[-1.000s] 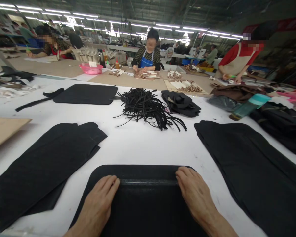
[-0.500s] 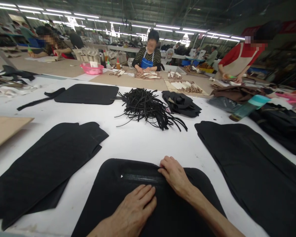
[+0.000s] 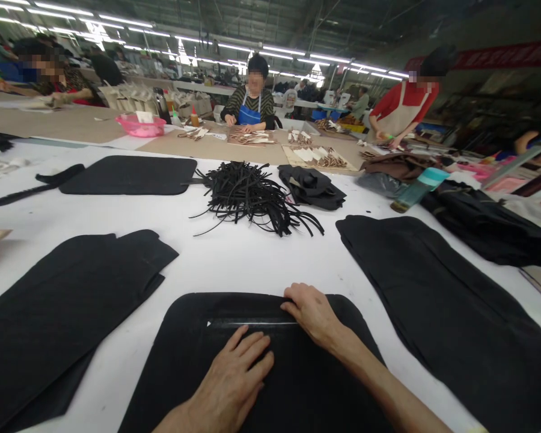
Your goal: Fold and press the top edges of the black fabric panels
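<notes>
A black rounded fabric panel lies flat on the white table right in front of me, with a glossy strip across its upper part. My left hand rests flat on the panel just below the strip, fingers stretched out. My right hand sits at the strip's right end near the panel's far edge, with its fingers curled down onto the fabric. Neither hand lifts anything.
Black fabric stacks lie at the left and right. A tangle of black strips, another rounded panel, a folded black piece and a teal bottle lie further off. Other people work at tables behind.
Both hands moved from the panel's far corners toward its middle, along the strip. The view has since shifted slightly to the right; the hands have barely moved in the last half second.
</notes>
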`<state>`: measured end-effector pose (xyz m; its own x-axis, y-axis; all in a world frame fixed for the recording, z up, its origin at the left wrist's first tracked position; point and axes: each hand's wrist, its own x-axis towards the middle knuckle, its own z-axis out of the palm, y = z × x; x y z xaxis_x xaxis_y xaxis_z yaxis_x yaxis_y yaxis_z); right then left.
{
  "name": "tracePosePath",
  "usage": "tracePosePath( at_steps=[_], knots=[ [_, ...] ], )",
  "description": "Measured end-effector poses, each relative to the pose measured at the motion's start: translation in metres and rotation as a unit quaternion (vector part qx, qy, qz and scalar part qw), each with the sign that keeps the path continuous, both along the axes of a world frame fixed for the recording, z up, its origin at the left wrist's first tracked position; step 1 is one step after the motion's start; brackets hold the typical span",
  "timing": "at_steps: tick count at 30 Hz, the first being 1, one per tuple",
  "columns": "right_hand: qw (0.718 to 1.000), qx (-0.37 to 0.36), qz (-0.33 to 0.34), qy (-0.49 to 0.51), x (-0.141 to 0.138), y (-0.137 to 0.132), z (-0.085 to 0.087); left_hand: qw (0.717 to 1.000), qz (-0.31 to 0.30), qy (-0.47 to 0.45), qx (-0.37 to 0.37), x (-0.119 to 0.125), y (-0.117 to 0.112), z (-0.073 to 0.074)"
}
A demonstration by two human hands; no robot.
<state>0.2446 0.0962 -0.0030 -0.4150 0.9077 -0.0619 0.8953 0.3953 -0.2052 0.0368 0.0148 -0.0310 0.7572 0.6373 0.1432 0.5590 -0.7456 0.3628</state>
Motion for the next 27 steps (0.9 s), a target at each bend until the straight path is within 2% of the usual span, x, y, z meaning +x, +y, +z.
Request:
tracePosePath(
  at_steps=[3,7,11,14,18,22,25,27],
  knots=[
    [0.999,0.041,-0.008,-0.016,0.0,-0.003,0.013,0.998,0.024,-0.058,0.019,0.003,0.001,-0.001],
    [0.989,0.143,-0.001,-0.034,-0.001,-0.01,0.033,0.992,0.064,-0.112,0.008,0.016,0.004,0.011],
    [0.981,0.19,0.029,-0.026,0.002,-0.017,0.037,0.98,0.13,-0.15,-0.002,0.036,0.01,0.022],
    [0.979,0.194,0.048,-0.025,0.005,-0.019,0.035,0.974,0.177,-0.121,-0.071,0.055,0.018,0.027],
    [0.975,0.208,0.079,-0.018,0.006,-0.019,0.035,0.966,0.166,-0.065,-0.187,0.075,0.03,0.029],
    [0.973,0.209,0.093,-0.042,0.007,-0.011,0.032,0.964,0.169,-0.034,-0.201,0.085,0.038,0.026],
    [0.984,0.152,0.061,-0.069,0.015,-0.005,0.031,0.964,0.173,-0.009,-0.2,0.087,0.039,0.024],
    [0.992,0.115,0.029,-0.051,0.025,-0.006,0.033,0.966,0.169,0.006,-0.198,0.086,0.04,0.024]
  ],
)
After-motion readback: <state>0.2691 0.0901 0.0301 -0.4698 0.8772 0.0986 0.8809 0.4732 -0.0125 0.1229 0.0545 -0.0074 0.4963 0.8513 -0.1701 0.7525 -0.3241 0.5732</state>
